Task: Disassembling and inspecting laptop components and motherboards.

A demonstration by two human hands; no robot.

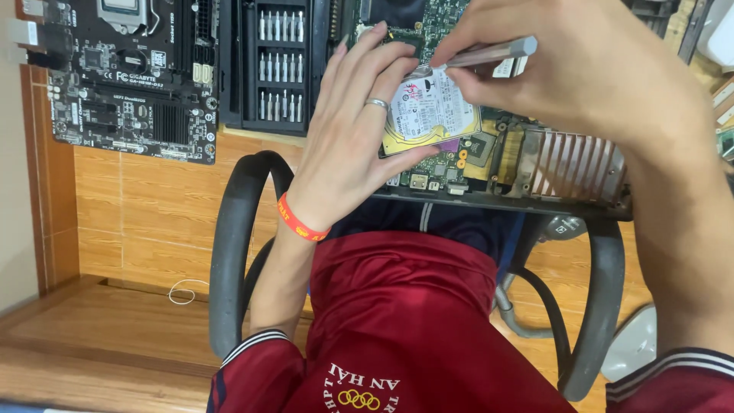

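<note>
My left hand (359,130) lies flat with fingers spread over the left part of a small hard drive (432,115) that has a white label and sits in an opened laptop chassis (505,160). A ring is on one finger and a red band on the wrist. My right hand (566,61) grips a slim silver screwdriver (489,52) whose tip points down at the drive's upper edge. The chassis rests across my lap, with green circuit board and a finned metal heatsink (573,164) showing.
A black desktop motherboard (130,76) lies at the upper left on the wooden surface. Beside it stands a black case of screwdriver bits (279,65). Grey chair arms (233,245) curve at both sides. A white loop of wire (183,292) lies on the wood floor.
</note>
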